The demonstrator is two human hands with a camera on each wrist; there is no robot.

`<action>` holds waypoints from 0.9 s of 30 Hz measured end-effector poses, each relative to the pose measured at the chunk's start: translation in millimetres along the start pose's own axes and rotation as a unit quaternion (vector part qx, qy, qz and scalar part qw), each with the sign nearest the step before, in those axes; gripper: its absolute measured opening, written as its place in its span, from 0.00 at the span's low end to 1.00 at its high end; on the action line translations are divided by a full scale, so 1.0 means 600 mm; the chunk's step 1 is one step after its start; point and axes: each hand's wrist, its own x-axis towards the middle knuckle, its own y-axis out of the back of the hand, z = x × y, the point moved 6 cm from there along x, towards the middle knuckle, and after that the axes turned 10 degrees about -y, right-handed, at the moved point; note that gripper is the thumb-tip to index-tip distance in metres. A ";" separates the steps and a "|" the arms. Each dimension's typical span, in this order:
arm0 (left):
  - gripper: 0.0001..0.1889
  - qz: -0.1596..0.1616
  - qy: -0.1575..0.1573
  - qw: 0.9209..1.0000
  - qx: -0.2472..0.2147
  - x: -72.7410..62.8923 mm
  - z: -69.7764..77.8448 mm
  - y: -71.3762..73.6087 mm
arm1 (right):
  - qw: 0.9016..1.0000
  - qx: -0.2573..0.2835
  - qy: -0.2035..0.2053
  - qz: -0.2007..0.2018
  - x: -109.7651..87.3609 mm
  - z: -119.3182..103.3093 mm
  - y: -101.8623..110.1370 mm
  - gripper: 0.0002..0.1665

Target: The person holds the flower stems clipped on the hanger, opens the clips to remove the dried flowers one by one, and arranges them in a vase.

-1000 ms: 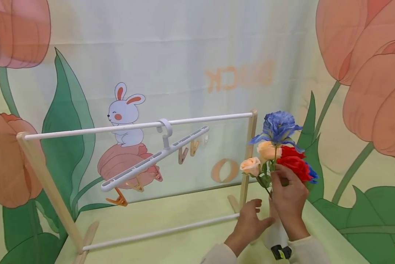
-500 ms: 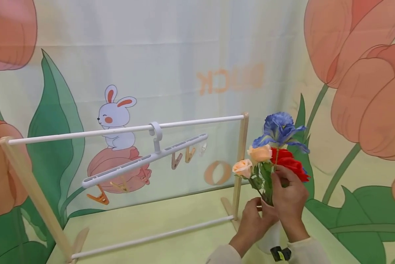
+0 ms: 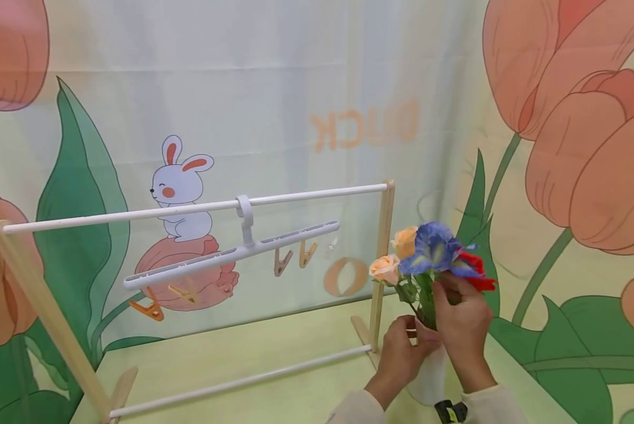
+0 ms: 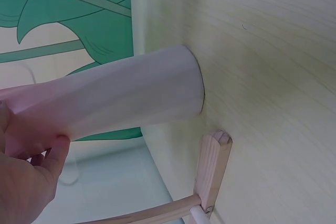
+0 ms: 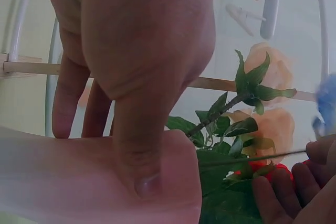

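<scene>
A pale white vase [image 3: 427, 377] stands on the table, its neck pinkish in the wrist views. Near its mouth my left hand [image 3: 404, 353] grips it, thumb on one side and fingers on the other. My right hand [image 3: 464, 324] pinches the thin stem [image 5: 262, 157] of a blue iris [image 3: 434, 247] just below the bloom. That stem runs down into the vase. Peach roses [image 3: 385, 268] and a red flower [image 3: 478, 271] are in the vase beside it. The right hand partly hides the red flower and the leaves.
To the left stands a wooden rack with a white top bar [image 3: 189, 209] and a lower bar [image 3: 242, 381]. A grey hanger [image 3: 232, 254] with several clothespins [image 3: 148, 306] hangs from it. The rack's right foot [image 4: 212, 169] is close to the vase base.
My left hand has closed round the vase neck. The right hand still holds the iris stem; its bloom has come down among the other flowers. The head view has shifted slightly.
</scene>
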 end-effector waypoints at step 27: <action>0.29 -0.043 -0.058 0.996 0.058 0.001 0.013 0.032 | 0.999 0.002 0.012 -0.040 -0.024 -0.015 -0.014 0.14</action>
